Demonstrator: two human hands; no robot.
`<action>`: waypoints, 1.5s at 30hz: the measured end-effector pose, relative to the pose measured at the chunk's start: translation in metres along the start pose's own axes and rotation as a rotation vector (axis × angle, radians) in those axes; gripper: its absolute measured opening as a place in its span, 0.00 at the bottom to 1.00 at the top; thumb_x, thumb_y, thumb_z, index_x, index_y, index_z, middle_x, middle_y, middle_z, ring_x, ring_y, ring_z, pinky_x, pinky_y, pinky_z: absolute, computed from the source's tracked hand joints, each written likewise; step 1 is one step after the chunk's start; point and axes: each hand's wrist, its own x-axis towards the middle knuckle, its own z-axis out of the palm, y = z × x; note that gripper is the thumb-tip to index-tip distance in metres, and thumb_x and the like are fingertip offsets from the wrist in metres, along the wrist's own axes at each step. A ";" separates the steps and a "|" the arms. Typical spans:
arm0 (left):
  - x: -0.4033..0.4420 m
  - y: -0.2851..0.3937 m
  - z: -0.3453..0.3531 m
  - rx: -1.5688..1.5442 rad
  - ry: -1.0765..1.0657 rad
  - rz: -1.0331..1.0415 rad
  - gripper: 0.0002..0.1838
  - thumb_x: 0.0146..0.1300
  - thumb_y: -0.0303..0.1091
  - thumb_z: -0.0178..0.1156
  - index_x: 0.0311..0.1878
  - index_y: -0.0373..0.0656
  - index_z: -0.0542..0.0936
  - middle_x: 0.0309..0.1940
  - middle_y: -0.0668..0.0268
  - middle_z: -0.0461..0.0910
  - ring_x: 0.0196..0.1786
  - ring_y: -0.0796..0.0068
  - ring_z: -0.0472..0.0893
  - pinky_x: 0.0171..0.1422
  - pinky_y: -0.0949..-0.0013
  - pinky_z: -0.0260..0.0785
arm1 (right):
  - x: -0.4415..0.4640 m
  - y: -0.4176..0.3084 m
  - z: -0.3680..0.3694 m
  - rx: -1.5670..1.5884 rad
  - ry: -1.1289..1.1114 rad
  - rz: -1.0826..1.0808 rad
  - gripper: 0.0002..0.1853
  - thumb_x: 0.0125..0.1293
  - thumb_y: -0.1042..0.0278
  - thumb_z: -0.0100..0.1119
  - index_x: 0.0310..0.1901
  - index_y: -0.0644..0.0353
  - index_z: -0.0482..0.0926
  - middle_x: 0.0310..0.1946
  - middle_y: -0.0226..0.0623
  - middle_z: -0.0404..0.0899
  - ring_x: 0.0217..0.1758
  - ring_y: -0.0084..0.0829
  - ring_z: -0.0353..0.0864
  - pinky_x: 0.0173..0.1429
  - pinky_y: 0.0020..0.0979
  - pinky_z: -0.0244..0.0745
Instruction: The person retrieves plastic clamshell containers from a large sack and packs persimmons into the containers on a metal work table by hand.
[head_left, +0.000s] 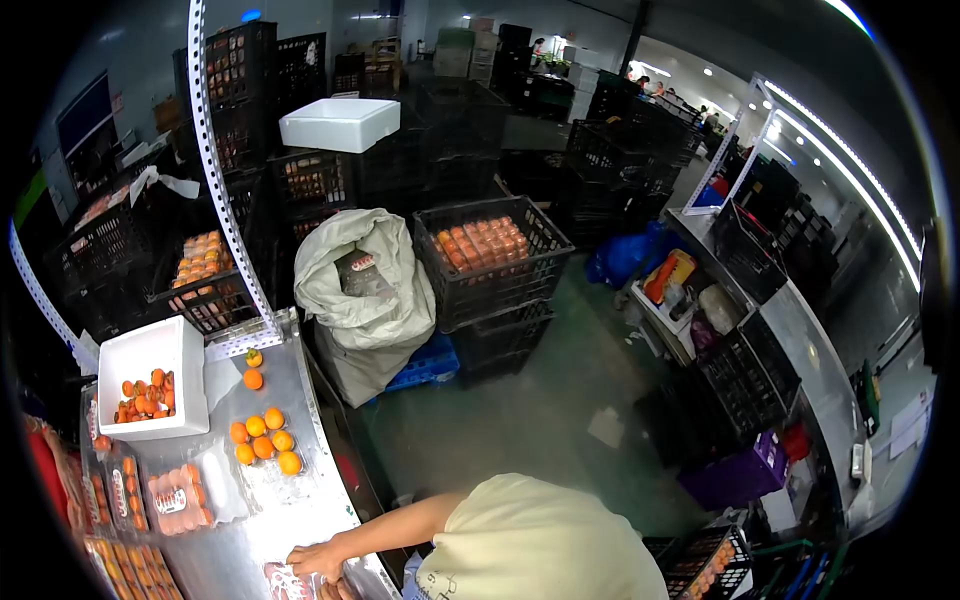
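At the bottom of the head view, my right hand reaches over the metal table with its fingers stretched out and spread. It rests at the edge of a clear pack with a red and white label. Part of my left hand shows just below, cut off by the frame edge, its fingers mostly hidden. Up the table lie a clear tray of orange fruit, two loose fruits and a labelled pack.
A white foam box with small orange fruits stands at the table's back left. Beyond the table edge are a pale sack and a black crate of packed fruit. Black crates and a purple box stand on the right.
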 end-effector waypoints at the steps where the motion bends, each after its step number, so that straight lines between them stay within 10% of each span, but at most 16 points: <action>1: -0.001 0.003 -0.002 -0.004 0.000 0.019 0.15 0.55 0.38 0.56 0.46 0.45 0.75 0.48 0.54 0.76 0.50 0.55 0.76 0.54 0.57 0.67 | 0.000 0.002 0.004 -0.003 0.012 -0.003 0.40 0.27 0.65 0.71 0.50 0.63 0.69 0.52 0.52 0.61 0.57 0.51 0.59 0.61 0.43 0.60; 24: -0.091 0.011 -0.054 0.041 -0.119 0.312 0.16 0.53 0.37 0.56 0.46 0.43 0.73 0.51 0.52 0.74 0.52 0.53 0.74 0.56 0.55 0.66 | -0.003 -0.010 0.012 0.090 0.224 0.186 0.37 0.32 0.72 0.70 0.52 0.63 0.70 0.51 0.50 0.66 0.57 0.47 0.66 0.60 0.35 0.65; 27: -0.099 0.000 -0.052 0.071 -0.136 0.306 0.17 0.53 0.37 0.56 0.46 0.43 0.73 0.51 0.52 0.74 0.52 0.52 0.74 0.56 0.55 0.66 | -0.011 -0.005 0.023 0.323 0.369 0.554 0.42 0.31 0.68 0.72 0.56 0.61 0.68 0.53 0.51 0.66 0.59 0.46 0.66 0.59 0.35 0.66; 35: -0.089 -0.017 -0.026 0.084 -0.138 0.164 0.14 0.48 0.28 0.56 0.41 0.40 0.74 0.44 0.52 0.75 0.46 0.52 0.76 0.48 0.53 0.68 | -0.034 -0.052 0.005 1.372 0.420 0.457 0.42 0.53 0.79 0.56 0.69 0.50 0.50 0.55 0.38 0.66 0.39 0.26 0.75 0.41 0.24 0.73; 45: -0.078 0.006 -0.022 0.128 -0.271 0.020 0.15 0.41 0.23 0.56 0.38 0.40 0.73 0.37 0.54 0.76 0.39 0.50 0.77 0.38 0.52 0.67 | -0.043 -0.027 0.004 1.297 0.328 0.395 0.48 0.48 0.89 0.53 0.71 0.48 0.46 0.59 0.38 0.64 0.49 0.29 0.73 0.46 0.27 0.73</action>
